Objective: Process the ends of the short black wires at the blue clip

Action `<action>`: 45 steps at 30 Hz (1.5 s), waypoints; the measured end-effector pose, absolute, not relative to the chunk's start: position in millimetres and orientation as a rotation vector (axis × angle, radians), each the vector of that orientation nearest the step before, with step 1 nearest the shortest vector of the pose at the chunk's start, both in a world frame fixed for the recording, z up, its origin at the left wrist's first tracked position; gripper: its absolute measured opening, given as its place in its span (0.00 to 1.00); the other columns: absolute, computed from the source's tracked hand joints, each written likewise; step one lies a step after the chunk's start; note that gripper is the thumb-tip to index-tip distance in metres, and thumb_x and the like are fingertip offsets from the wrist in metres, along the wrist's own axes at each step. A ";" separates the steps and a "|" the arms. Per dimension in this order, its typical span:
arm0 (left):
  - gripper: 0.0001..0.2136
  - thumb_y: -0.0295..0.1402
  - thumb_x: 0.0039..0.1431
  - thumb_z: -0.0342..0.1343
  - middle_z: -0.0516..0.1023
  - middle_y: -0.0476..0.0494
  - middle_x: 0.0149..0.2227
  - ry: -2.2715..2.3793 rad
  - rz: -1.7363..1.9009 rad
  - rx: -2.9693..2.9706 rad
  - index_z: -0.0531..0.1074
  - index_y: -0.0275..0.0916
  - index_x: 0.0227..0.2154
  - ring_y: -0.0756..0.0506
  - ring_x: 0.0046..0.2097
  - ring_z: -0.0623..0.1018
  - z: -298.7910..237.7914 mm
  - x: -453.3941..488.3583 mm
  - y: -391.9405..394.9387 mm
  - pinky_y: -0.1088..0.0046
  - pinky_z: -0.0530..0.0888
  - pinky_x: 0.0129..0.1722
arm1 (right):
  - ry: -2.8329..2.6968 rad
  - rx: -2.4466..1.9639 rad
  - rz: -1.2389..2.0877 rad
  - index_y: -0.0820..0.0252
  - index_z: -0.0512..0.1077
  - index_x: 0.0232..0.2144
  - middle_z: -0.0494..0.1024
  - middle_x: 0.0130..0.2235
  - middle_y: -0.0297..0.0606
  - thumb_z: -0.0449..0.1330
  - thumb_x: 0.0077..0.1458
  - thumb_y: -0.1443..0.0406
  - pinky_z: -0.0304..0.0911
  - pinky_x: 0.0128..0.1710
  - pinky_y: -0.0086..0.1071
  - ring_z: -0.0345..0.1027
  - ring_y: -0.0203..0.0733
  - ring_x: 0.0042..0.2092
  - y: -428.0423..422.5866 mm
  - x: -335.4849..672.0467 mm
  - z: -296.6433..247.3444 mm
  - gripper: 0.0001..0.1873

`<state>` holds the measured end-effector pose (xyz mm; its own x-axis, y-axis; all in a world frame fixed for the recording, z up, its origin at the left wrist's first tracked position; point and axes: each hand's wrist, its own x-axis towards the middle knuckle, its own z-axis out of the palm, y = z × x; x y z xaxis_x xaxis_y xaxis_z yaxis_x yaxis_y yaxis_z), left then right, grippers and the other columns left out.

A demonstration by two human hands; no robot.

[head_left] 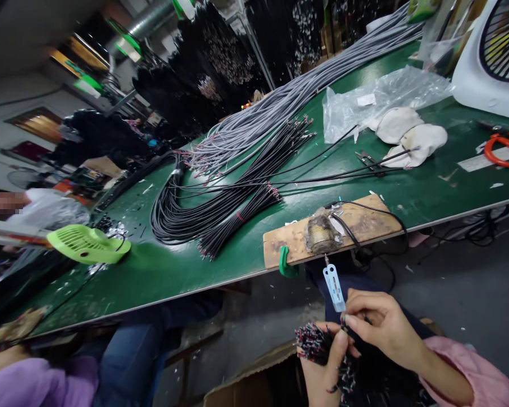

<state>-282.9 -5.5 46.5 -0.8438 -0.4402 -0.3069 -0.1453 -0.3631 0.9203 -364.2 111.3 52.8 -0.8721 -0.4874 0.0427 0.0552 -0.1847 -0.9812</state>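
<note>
Holds a bundle of black wires (pixel 316 345) in the left hand (pixel 324 373) with a closed grip, red and pale ends poking up past the thumb. Pinches what looks like one wire end (pixel 343 321) between thumb and forefinger of the right hand (pixel 379 325) — just beside the bundle, right below the light-blue clip (pixel 334 288). Cannot tell contact between wire and clip from this angle. Off the bench (pixel 139 271), in front of its near edge, with an open cardboard box (pixel 246 390) lower down.

Seems to call for careful one-by-one handling: best to pinch close to the tip, leave little slack, and line up straight with the clip rather than at a slant. Hold the bundle snug but not crushed, spreading the ends with the left thumb to avoid tangles. Mind the clip and the motor-like unit (pixel 322 233) behind it, on the wooden board (pixel 365 220) — could catch skin or the pink sleeve (pixel 470 367) if spinning. Check the green clamp (pixel 287 263) at the board's edge too, to guard against wobble at the clip
</note>
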 end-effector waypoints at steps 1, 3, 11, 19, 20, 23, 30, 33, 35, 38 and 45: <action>0.12 0.40 0.51 0.67 0.79 0.47 0.18 -1.652 -2.322 0.784 0.73 0.37 0.25 0.48 0.21 0.78 46.4 -283.1 -5.4 0.76 0.74 0.25 | 1.779 -0.521 -2.110 0.62 0.77 0.24 0.72 0.24 0.36 0.61 0.55 0.68 0.59 0.29 0.31 0.63 0.38 0.29 111.4 -364.1 52.4 0.09; 0.11 0.39 0.51 0.67 0.78 0.49 0.17 -1.647 -2.328 0.770 0.74 0.37 0.26 0.48 0.21 0.79 48.0 -283.7 -5.1 0.77 0.74 0.25 | 1.845 -0.563 -2.094 0.63 0.76 0.23 0.72 0.23 0.36 0.60 0.53 0.71 0.57 0.29 0.31 0.62 0.38 0.28 112.2 -364.9 50.6 0.08; 0.14 0.42 0.48 0.68 0.75 0.49 0.15 -1.642 -2.301 0.794 0.74 0.36 0.22 0.49 0.18 0.75 63.0 -289.4 -3.5 0.76 0.73 0.22 | 1.654 -0.522 -2.100 0.62 0.79 0.29 0.75 0.29 0.39 0.65 0.54 0.63 0.61 0.34 0.33 0.65 0.40 0.32 115.1 -368.9 52.9 0.07; 0.09 0.38 0.45 0.71 0.76 0.50 0.23 -1.744 -2.146 0.583 0.78 0.39 0.22 0.51 0.22 0.75 67.9 -292.3 -12.6 0.77 0.71 0.24 | 1.439 -0.385 -2.126 0.63 0.74 0.29 0.72 0.29 0.36 0.63 0.55 0.51 0.61 0.35 0.31 0.65 0.39 0.33 109.7 -392.9 67.2 0.19; 0.08 0.37 0.46 0.70 0.77 0.50 0.23 -1.799 -2.069 0.501 0.79 0.40 0.22 0.51 0.22 0.75 70.6 -293.8 -14.5 0.77 0.70 0.25 | 1.432 -0.351 -2.138 0.64 0.74 0.28 0.72 0.29 0.36 0.62 0.54 0.49 0.61 0.35 0.31 0.65 0.39 0.33 106.6 -398.9 69.9 0.22; 0.05 0.37 0.48 0.69 0.78 0.50 0.22 -1.877 -1.908 0.307 0.80 0.43 0.23 0.50 0.24 0.74 80.1 -300.7 -19.9 0.77 0.69 0.27 | 1.352 -0.328 -2.152 0.66 0.75 0.26 0.71 0.25 0.35 0.62 0.50 0.43 0.58 0.29 0.29 0.62 0.37 0.29 95.1 -412.6 79.0 0.29; 0.05 0.36 0.46 0.70 0.79 0.49 0.22 -1.876 -1.840 0.258 0.80 0.44 0.22 0.49 0.24 0.75 83.3 -316.9 -23.2 0.76 0.69 0.27 | 1.054 -0.166 -2.206 0.66 0.72 0.21 0.66 0.21 0.30 0.68 0.45 0.47 0.52 0.23 0.25 0.55 0.30 0.23 80.9 -412.4 88.4 0.26; 0.05 0.35 0.45 0.70 0.78 0.49 0.21 -1.863 -1.895 0.333 0.80 0.44 0.22 0.50 0.22 0.74 79.1 -317.7 -21.0 0.76 0.69 0.25 | 0.980 -0.184 -2.197 0.66 0.73 0.22 0.67 0.22 0.32 0.68 0.47 0.46 0.54 0.23 0.26 0.57 0.31 0.24 81.3 -409.9 86.6 0.26; 0.04 0.35 0.45 0.70 0.78 0.49 0.22 -1.847 -1.935 0.384 0.81 0.44 0.22 0.50 0.22 0.74 79.3 -316.8 -20.0 0.76 0.69 0.24 | 0.931 -0.186 -2.194 0.66 0.73 0.23 0.69 0.23 0.34 0.65 0.50 0.46 0.57 0.25 0.27 0.59 0.33 0.24 82.3 -408.6 82.8 0.26; 0.05 0.36 0.45 0.70 0.78 0.49 0.22 -1.854 -1.953 0.405 0.80 0.44 0.21 0.49 0.24 0.75 82.7 -315.2 -20.3 0.76 0.70 0.27 | 0.915 -0.109 -2.237 0.65 0.74 0.25 0.71 0.25 0.35 0.63 0.52 0.45 0.59 0.29 0.30 0.60 0.34 0.26 85.7 -407.4 70.6 0.26; 0.10 0.39 0.49 0.67 0.76 0.47 0.20 -1.934 -1.961 0.329 0.78 0.40 0.20 0.48 0.24 0.74 78.1 -307.5 -22.5 0.73 0.69 0.28 | 1.437 -0.195 -2.144 0.64 0.76 0.31 0.75 0.28 0.38 0.62 0.56 0.51 0.61 0.33 0.33 0.65 0.40 0.31 115.7 -405.1 46.4 0.19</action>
